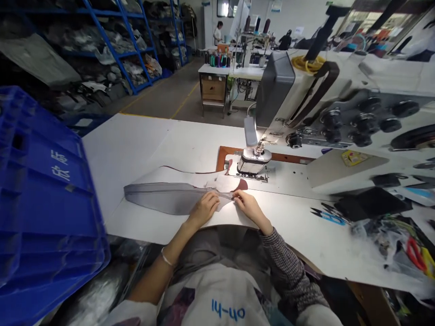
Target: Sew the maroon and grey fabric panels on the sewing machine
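A long grey fabric piece (163, 198) with a seam or zip-like strip along its upper edge lies on the white table. My left hand (205, 207) rests on its right part, fingers curled and pressed onto the cloth. At the fabric's right tip, my right hand (248, 204) pinches the narrow end between thumb and fingers. Just beyond my hands sits a pale piece with a dark red edge (242, 184). The sewing machine's needle area (260, 149) is beyond and right of my hands, apart from them.
A blue crate (50, 190) stands close on the left. Thread snips (329, 216) lie on the right of the table, near a plastic bag (380, 240) and red-handled scissors (415, 253). The large sewing machine head (340, 104) overhangs the right side. Two people work far back.
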Demonstrator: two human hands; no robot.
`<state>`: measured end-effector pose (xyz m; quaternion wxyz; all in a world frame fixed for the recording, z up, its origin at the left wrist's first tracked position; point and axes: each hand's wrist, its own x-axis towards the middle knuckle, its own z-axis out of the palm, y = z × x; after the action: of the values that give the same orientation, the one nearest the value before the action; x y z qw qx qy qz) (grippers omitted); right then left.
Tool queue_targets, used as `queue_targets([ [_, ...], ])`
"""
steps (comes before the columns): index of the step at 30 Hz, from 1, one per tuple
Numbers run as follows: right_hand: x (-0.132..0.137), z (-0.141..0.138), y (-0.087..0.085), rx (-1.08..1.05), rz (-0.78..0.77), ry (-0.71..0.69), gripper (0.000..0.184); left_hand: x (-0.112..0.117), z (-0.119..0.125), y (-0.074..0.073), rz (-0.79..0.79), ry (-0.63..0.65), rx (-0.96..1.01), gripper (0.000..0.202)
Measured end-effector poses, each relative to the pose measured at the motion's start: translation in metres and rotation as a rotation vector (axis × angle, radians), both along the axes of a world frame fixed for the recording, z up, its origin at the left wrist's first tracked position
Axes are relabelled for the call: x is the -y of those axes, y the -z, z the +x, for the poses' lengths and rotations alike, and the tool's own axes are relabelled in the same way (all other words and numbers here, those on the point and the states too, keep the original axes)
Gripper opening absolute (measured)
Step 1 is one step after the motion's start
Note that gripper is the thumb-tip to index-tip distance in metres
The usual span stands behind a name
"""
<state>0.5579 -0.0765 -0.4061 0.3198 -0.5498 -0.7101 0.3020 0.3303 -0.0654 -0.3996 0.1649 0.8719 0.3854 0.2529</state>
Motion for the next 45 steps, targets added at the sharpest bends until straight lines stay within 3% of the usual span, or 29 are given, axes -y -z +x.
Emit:
queue_targets([
  [4, -0.011, -0.013, -0.008, 0.167, 0.111, -0.033, 0.012, -0.001, -0.007, 0.016, 0.057, -0.051, -0.048, 0.021],
  [7, -0.034, -0.033, -0.010, 0.303, 0.240, -0.180, 0.015, 0.000, -0.011, 0.024, 0.092, -0.071, -0.049, 0.022],
  [11, -0.069, -0.053, -0.001, 0.460, 0.330, -0.336, 0.018, 0.000, -0.015, 0.024, 0.062, -0.099, -0.031, 0.022],
  [15, -0.081, -0.051, -0.001, 0.505, 0.353, -0.432, 0.021, 0.000, -0.015, 0.022, 0.014, -0.109, -0.020, 0.023],
  [20, -0.068, -0.031, -0.021, 0.425, 0.260, -0.481, 0.023, -0.001, -0.015, 0.024, -0.023, -0.140, -0.001, 0.032],
  [25, -0.048, -0.018, -0.027, 0.345, -0.010, -0.406, 0.017, -0.002, -0.015, 0.023, -0.012, -0.139, -0.009, 0.030],
  [28, -0.040, -0.017, -0.030, 0.376, -0.059, -0.317, 0.015, -0.002, -0.015, 0.023, -0.022, -0.146, 0.003, 0.028],
  [33, -0.038, -0.006, -0.037, 0.046, -0.187, -0.402, 0.026, -0.004, -0.015, 0.023, -0.022, -0.153, 0.006, 0.027],
  [35, -0.036, 0.003, -0.036, 0.088, -0.264, -0.374, 0.025, -0.004, -0.015, 0.024, -0.022, -0.153, 0.010, 0.027],
  [37, -0.031, 0.007, -0.034, 0.227, -0.243, -0.230, 0.021, -0.004, -0.015, 0.024, -0.019, -0.145, 0.019, 0.027],
  [40, -0.023, -0.006, -0.034, 0.309, -0.029, 0.027, 0.017, -0.004, -0.015, 0.024, -0.003, -0.149, 0.045, 0.026],
  [42, -0.021, -0.029, -0.032, 0.325, 0.063, 0.032, 0.018, -0.003, -0.015, 0.025, 0.009, -0.161, 0.065, 0.024],
  [45, -0.026, -0.063, -0.023, 0.532, 0.033, -0.077, 0.019, -0.003, -0.015, 0.026, 0.021, -0.166, 0.088, 0.020],
])
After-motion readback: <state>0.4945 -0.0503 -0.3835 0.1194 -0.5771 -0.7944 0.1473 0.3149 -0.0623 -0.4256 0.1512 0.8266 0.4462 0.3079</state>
